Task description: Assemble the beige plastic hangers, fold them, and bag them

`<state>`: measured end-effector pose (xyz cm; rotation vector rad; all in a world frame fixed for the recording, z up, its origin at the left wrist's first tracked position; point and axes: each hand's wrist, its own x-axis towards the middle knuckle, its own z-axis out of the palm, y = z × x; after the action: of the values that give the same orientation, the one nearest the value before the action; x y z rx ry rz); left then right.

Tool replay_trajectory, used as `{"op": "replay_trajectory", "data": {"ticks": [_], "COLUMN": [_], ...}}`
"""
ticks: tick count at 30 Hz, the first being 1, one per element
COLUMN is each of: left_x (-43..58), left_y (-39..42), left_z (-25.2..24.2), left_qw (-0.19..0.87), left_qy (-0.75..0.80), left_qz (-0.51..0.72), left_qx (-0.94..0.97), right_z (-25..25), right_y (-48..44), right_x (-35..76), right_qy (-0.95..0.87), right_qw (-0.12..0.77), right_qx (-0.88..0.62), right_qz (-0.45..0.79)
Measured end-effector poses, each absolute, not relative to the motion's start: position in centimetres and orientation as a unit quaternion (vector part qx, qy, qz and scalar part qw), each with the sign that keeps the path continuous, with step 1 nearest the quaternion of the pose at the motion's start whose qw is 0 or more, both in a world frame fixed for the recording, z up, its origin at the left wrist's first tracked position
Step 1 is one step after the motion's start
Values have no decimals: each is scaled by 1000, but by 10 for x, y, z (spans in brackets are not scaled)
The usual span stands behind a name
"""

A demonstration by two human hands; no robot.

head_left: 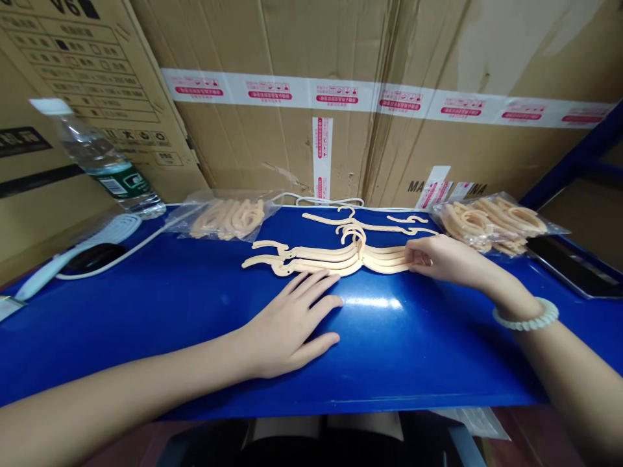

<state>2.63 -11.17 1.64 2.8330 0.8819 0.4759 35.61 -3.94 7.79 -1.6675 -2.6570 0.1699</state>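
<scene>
Several beige folding clothes hangers (327, 261) lie stacked at the middle of the blue table, hooks pointing away from me. My left hand (289, 324) is open, palm down with fingers spread, its fingertips at the near edge of the stack. At the stack's right end, the thumb and fingers of my right hand (440, 259) are closed on the arms of the hangers, hiding their tips. How many arms they grip I cannot tell. Behind the stack lies another beige hanger (379, 227), spread out flat, with a small loose-looking piece (407, 219) beside it.
Clear bags of beige hanger parts lie at the back left (226, 217) and back right (491, 220). A water bottle (104, 162), a pale blue brush (82, 250) and a white cable (141, 250) are at left. A dark tablet-like device (574, 272) lies at right. Cardboard boxes (272, 143) stand behind.
</scene>
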Motion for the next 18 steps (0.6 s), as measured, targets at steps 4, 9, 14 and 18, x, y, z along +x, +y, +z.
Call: {"op": "replay_trajectory", "data": {"ticks": [4, 9, 14, 18], "left_x": [26, 27, 26, 25], "left_y": [-112, -111, -110, -109], "left_z": [17, 17, 16, 17], "left_qw": [70, 81, 95, 105], "left_qy": [294, 294, 263, 239], "left_qz": [158, 163, 171, 181], "left_qx": [940, 938, 945, 948], "right_z": [78, 77, 80, 85], "right_y": [-39, -39, -40, -38], "right_x": [356, 357, 359, 363], "right_qy": [-850, -853, -853, -847], "right_qw": [0, 4, 20, 35], "right_qx": [-525, -518, -518, -528], "right_qz": [50, 64, 57, 42]}}
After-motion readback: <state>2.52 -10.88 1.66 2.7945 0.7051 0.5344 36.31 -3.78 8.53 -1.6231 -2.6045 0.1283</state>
